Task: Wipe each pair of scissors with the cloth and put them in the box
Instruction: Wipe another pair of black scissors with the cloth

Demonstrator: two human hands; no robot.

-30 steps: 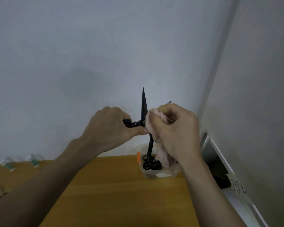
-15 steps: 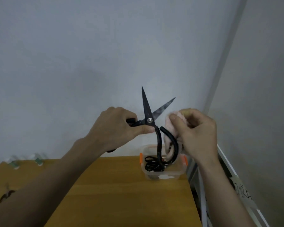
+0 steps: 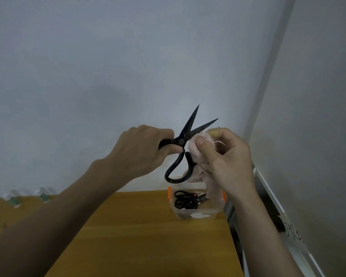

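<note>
Black scissors (image 3: 189,128) are held up in the air with their blades spread and pointing up. My left hand (image 3: 144,150) grips one handle loop near the pivot. My right hand (image 3: 226,156) pinches a pale pink cloth (image 3: 198,154) against the base of the right blade, and the cloth hangs down toward the box. Below stands a clear plastic box (image 3: 196,213) with orange latches, holding black scissors (image 3: 186,200).
The box stands at the far right end of a wooden table (image 3: 138,236). A white wall rises right behind it. To the right runs a pale ledge with a taped paper label (image 3: 292,230). Small white and green items (image 3: 26,195) lie at the table's far left.
The scissors have tilted so the blades lean right. My right hand has brought the cloth back up against the blade near the pivot. The view has dipped, showing more of the box.
</note>
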